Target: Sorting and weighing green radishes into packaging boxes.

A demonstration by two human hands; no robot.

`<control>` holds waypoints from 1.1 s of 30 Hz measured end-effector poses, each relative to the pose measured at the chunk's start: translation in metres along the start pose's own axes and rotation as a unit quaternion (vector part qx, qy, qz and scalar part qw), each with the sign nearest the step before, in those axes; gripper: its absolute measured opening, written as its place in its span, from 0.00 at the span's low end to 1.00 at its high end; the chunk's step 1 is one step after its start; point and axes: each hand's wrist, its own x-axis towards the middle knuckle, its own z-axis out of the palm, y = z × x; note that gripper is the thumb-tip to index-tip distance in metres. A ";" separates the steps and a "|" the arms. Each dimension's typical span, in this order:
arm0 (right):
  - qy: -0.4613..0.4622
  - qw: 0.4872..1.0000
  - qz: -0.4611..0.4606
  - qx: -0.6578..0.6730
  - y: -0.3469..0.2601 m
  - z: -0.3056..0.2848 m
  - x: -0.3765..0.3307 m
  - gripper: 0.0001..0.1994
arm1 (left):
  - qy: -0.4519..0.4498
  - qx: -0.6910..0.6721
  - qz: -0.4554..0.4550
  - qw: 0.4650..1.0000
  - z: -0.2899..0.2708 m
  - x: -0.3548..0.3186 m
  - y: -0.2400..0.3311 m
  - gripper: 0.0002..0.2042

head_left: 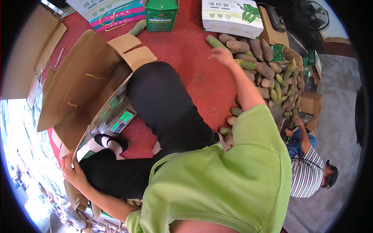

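My left hand point(74, 171) grips the near rim of an open brown cardboard box point(74, 89), whose inner wall carries cord handles. The box stands by a scale point(120, 120) with a lit green display; its base is partly hidden. My right hand point(222, 56) is stretched out over the red floor, fingers loosely bent and apart. Just beyond it lies a long green radish point(217, 42), at the edge of a big pile of radishes point(264, 70). Whether the fingers touch that radish is hard to see. Nothing shows in the right hand.
Printed cartons point(233, 17) and a green box point(161, 15) stand at the far side. A single radish point(138, 28) lies beside the green box. To the right, a person in a striped shirt point(307, 174) sits near another cardboard box point(311, 103). A fan point(312, 15) is at the far right.
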 end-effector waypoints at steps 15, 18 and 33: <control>0.069 0.962 0.213 -0.156 0.129 0.007 0.025 0.30 | -0.021 0.033 -0.037 0.999 0.000 0.001 -0.005 0.11; 0.055 0.958 0.176 -0.218 0.098 0.010 0.049 0.31 | -0.017 0.043 -0.045 0.998 -0.005 -0.003 -0.012 0.11; -0.042 0.939 0.130 -0.317 0.057 0.062 0.059 0.52 | -0.020 0.048 -0.086 0.995 -0.002 0.001 -0.002 0.13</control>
